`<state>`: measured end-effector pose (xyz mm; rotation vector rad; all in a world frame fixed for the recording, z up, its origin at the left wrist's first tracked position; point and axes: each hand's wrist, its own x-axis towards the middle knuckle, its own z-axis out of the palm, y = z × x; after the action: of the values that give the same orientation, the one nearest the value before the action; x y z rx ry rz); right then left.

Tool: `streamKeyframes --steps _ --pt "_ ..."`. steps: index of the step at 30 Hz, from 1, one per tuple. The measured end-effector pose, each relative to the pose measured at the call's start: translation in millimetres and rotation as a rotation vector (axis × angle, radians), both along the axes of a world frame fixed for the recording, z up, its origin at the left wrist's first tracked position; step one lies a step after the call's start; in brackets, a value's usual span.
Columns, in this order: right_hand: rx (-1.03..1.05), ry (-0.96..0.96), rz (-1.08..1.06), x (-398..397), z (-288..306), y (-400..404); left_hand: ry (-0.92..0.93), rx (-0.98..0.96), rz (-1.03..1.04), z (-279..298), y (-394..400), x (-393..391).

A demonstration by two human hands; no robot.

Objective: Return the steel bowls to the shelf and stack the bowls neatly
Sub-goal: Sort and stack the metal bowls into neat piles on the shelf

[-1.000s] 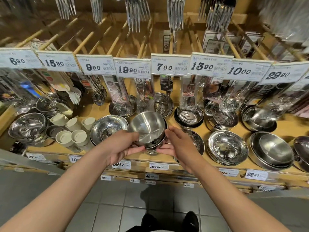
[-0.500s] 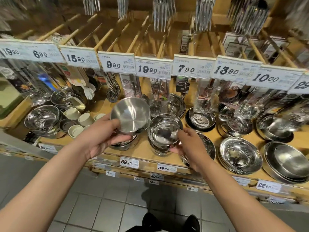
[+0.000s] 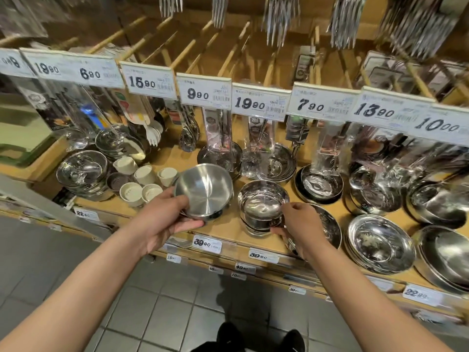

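Left hand (image 3: 162, 219) fingers around tilted steel bowl (image 3: 203, 190), right hand (image 3: 300, 223) fingers gripping stacked bowls (image 3: 262, 208) on shelf (image 3: 228, 232).

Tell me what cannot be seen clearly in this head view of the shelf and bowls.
- Head view: how many bowls are in the stack; the right hand covers its lower side.
- What is under the tilted bowl; the bowl and the left hand hide it.
- Small text on the price tags: too small and blurred.
- The far-right bowls: cut off by the frame edge.
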<state>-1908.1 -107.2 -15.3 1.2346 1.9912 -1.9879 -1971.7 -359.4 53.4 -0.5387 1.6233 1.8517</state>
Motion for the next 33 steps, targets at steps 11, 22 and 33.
streamKeyframes --steps 11,22,33 --pt "0.222 -0.033 0.017 4.5 -12.7 4.2 -0.036 -0.042 -0.09 -16.4 8.4 9.5" --pt "0.228 0.002 0.082 28.2 2.1 13.4 -0.007 -0.07 -0.207 -20.7 41.9 18.9" --pt "-0.17 0.206 0.003 127.4 33.6 73.7 0.093 -0.028 -0.519 -17.6 140.4 56.8"
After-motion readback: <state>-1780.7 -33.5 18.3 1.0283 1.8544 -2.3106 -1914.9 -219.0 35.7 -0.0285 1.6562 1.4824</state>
